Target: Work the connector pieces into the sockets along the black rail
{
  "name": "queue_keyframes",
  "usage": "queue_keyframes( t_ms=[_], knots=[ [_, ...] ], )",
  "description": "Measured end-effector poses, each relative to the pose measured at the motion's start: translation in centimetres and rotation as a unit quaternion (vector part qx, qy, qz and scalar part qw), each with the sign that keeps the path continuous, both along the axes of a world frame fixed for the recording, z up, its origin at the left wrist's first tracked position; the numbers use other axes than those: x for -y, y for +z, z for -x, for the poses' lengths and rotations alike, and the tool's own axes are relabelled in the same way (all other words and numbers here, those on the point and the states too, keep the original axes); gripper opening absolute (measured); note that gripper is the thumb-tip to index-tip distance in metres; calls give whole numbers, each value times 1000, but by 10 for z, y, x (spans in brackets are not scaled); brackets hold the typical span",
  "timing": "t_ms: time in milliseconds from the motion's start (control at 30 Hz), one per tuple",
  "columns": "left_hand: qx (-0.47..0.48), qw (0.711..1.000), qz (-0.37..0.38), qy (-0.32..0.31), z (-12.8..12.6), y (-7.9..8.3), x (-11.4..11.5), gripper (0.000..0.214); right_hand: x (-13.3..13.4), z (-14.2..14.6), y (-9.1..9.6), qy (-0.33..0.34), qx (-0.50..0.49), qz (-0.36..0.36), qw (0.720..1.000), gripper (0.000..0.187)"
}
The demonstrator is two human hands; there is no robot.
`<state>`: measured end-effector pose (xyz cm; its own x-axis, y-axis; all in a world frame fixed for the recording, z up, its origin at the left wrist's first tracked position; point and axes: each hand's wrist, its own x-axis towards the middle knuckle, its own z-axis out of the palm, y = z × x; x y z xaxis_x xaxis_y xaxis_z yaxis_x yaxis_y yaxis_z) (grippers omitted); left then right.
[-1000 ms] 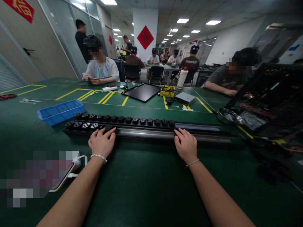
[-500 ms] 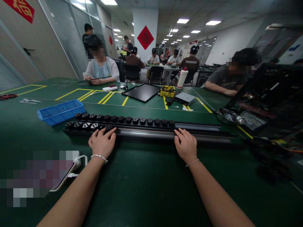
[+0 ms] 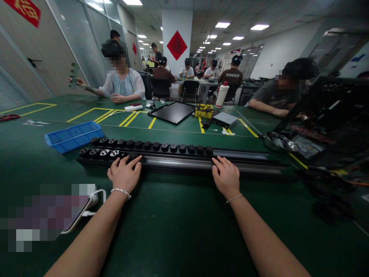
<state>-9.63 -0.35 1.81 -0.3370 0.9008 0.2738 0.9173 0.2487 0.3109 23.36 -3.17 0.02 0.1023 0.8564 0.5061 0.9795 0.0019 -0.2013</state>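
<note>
Two long dark channel strips lie side by side across the green table. Small black knob-like parts fill much of the rear strip [image 3: 242, 154]; the front strip [image 3: 178, 162] carries several of them at its left end. My left hand [image 3: 125, 175] lies against the front strip, fingers apart, index fingertip beside a black part [image 3: 132, 155]. Farther right, my right hand [image 3: 227, 175] touches the same strip with outstretched fingertips. Neither hand grips anything that I can see. Some parts near the left fingers are hidden behind them.
A blue bin [image 3: 73, 137] stands behind the strips' left end. At left is a phone [image 3: 77, 217] with white cables. Toward the right are a metal bowl [image 3: 279, 142] and dark equipment [image 3: 331, 127]. A black panel [image 3: 173, 112], grey box [image 3: 225, 120] and co-workers are beyond.
My hands and the strips have stayed in place. Across the table, the co-worker at left has swung an arm outward and raised a thin greenish board.
</note>
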Motion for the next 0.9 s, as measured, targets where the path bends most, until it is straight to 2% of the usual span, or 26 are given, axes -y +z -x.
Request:
queue_keyframes(
  t_ms=[900],
  knots=[
    [15, 1000, 3, -8, -4, -2, 2, 39, -1, -1, -2, 6, -5, -6, 1000, 39]
  ],
)
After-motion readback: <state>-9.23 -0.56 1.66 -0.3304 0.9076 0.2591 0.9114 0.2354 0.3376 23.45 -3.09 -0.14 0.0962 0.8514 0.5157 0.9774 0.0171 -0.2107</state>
